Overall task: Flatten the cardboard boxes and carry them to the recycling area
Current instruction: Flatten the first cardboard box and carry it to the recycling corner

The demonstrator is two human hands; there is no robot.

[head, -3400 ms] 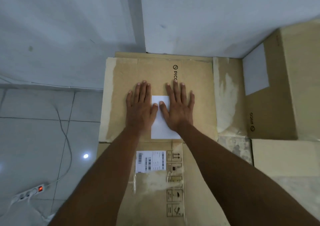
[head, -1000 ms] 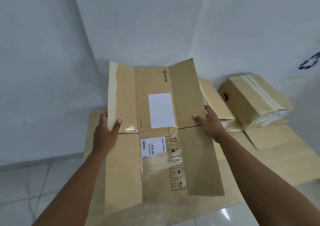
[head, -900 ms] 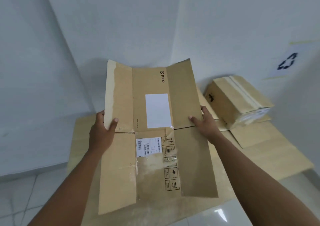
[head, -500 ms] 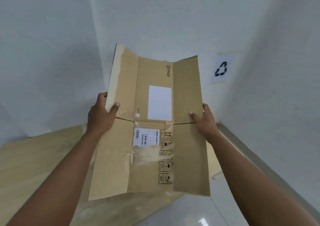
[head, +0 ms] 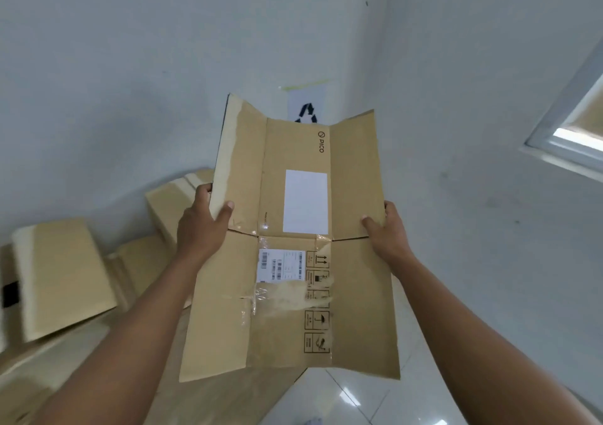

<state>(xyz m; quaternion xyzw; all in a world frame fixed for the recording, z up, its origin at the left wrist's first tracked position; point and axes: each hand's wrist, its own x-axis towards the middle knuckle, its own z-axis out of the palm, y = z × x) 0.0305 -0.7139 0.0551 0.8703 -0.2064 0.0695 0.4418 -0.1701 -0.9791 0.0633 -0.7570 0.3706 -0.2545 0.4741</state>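
I hold a flattened brown cardboard box (head: 293, 310) up in the air in front of me. It has a white blank label, a barcode sticker, torn tape and a PICO logo. My left hand (head: 200, 225) grips its left edge at the middle crease, thumb on the front. My right hand (head: 388, 228) grips the right edge at the same height. A paper sign with a black recycling symbol (head: 306, 111) hangs on the wall just behind the top of the box.
Several unflattened cardboard boxes (head: 62, 274) stand on the left on flat cardboard sheets (head: 208, 401) spread over the floor. White glossy floor tiles (head: 352, 398) show at the lower right. A window frame (head: 571, 137) is at the right edge.
The view has swung to the right while I carry the box. The recycling sign now sits right behind the box's top edge, and the stacked boxes have moved to my left.
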